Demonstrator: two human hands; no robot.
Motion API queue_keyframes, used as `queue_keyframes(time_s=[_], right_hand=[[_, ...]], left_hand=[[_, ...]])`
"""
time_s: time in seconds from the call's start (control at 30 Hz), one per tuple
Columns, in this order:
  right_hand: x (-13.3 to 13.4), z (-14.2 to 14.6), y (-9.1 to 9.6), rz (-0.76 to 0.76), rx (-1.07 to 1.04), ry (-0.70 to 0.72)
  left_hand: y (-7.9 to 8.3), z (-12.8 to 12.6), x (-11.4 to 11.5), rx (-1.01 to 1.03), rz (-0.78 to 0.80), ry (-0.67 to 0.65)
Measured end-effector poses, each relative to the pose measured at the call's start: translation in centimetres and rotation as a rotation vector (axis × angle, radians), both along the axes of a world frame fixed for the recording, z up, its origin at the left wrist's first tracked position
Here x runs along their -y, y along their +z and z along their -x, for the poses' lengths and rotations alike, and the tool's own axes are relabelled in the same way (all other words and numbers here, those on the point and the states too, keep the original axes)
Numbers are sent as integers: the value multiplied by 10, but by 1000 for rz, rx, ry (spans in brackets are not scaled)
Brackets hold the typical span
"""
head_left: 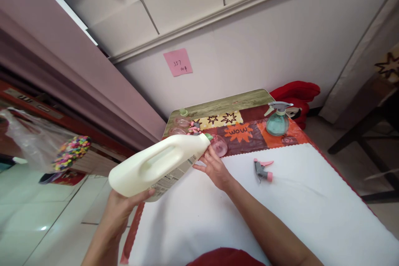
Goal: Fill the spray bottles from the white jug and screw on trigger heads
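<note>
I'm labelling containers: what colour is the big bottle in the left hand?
The bottle is creamy white; it shows best in the head view.

Plain dark red garment [229,257], a small rounded patch of its cloth visible, bare left hand [121,204], bare right hand [217,171], both forearms [258,216] uncovered

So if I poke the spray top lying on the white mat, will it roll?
The spray top probably won't roll far, because its trigger sticks out. It's likely light, being small and plastic-looking. Its tube may wobble, since it's long and thin.
</note>
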State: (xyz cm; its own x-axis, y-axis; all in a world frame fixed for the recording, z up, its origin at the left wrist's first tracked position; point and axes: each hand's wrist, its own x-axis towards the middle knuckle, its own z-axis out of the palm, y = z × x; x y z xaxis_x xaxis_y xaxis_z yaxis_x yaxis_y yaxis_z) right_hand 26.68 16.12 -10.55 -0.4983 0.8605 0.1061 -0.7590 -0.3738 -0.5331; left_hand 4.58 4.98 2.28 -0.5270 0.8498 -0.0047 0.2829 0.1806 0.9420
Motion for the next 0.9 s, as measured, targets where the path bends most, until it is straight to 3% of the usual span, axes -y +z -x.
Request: queue_keyframes(time_s=[0.9], right_hand=[[0,1,-2,19,13,8]], left_hand=[[3,-2,1,-5,19,-4]])
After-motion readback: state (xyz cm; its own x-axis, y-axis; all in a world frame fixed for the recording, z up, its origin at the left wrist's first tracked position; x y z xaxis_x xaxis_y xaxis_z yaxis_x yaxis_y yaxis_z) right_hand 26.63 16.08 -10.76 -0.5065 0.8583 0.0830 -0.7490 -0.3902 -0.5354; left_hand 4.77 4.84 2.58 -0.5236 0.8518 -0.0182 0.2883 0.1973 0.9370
